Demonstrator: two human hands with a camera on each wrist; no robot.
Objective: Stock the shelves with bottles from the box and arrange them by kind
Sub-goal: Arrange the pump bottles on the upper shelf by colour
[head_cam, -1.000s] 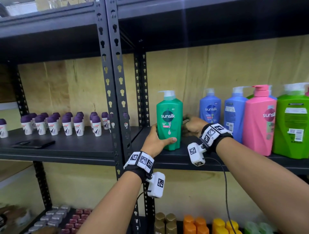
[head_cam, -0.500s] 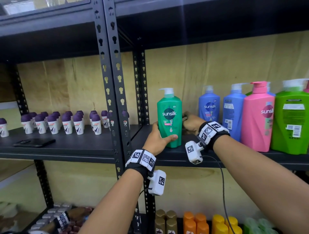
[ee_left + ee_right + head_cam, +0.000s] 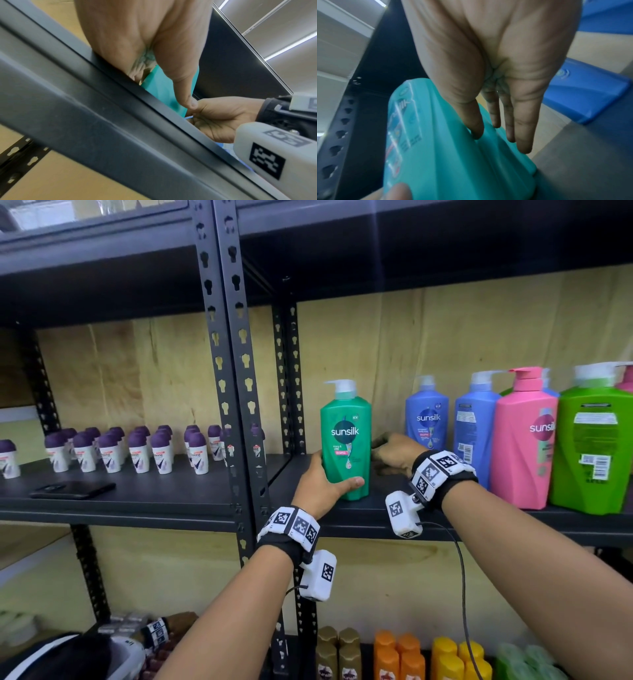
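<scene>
The green bottle [image 3: 346,440] hides the left hand's [image 3: 320,486] fingers; its thumb wraps the front. The right hand's [image 3: 394,455] straight fingers [image 3: 524,135] press its side.

This looks like a shop or its stockroom. Dark slotted metal shelving [image 3: 236,392] stands against a plain board backing and carries goods grouped by kind: rows of small purple-capped roll-ons [image 3: 137,448] on the left, large pump shampoo bottles [image 3: 520,440] in blue, pink and green on the right, and gold, orange and yellow bottles [image 3: 397,655] on the lower shelf.
</scene>
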